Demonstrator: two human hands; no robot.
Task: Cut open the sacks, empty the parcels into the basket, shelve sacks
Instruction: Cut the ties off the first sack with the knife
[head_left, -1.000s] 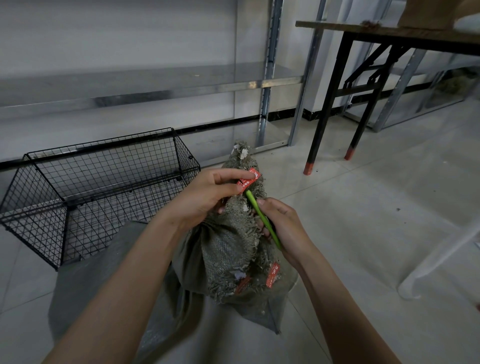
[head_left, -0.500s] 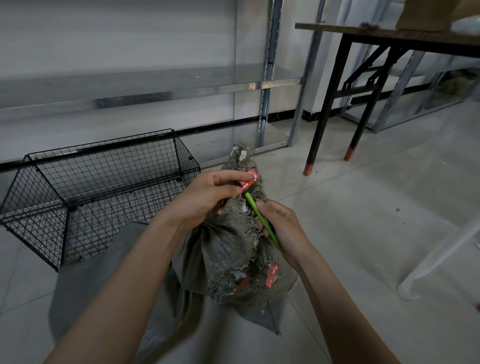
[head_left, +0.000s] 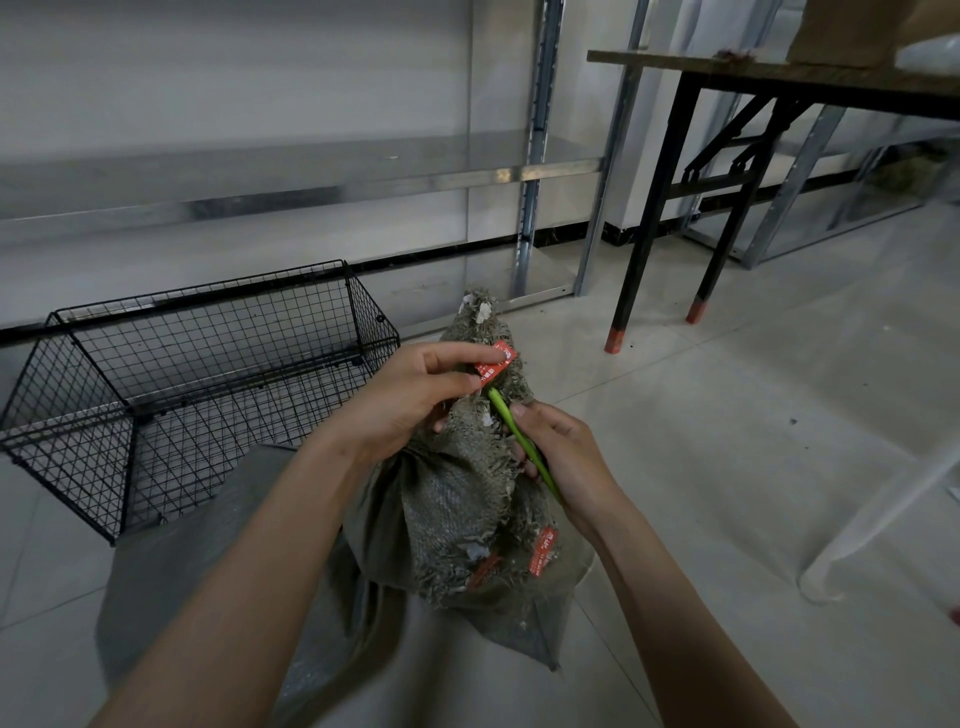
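A grey-green woven sack (head_left: 457, 499) stands on the floor in front of me, its frayed neck bunched and pointing up. My left hand (head_left: 410, 395) pinches a red tag (head_left: 496, 362) at the sack's neck between thumb and fingers. My right hand (head_left: 561, 457) grips a slim green cutter (head_left: 519, 441), whose tip points up to just below that tag. Two more red tags (head_left: 543, 553) hang lower on the sack. A black wire basket (head_left: 218, 332) sits on the floor to the left. Its inside looks bare.
A metal shelf unit (head_left: 311, 176) runs along the wall behind the basket. A black-legged table (head_left: 779, 78) stands at the right rear with a brown box on it. A white tube leg (head_left: 872, 514) slants across the floor at the right. Another grey sack (head_left: 171, 561) lies flat under my left arm.
The green cutter's tip has slid slightly up toward the red tag. Both hands and the sack stay almost where they were.
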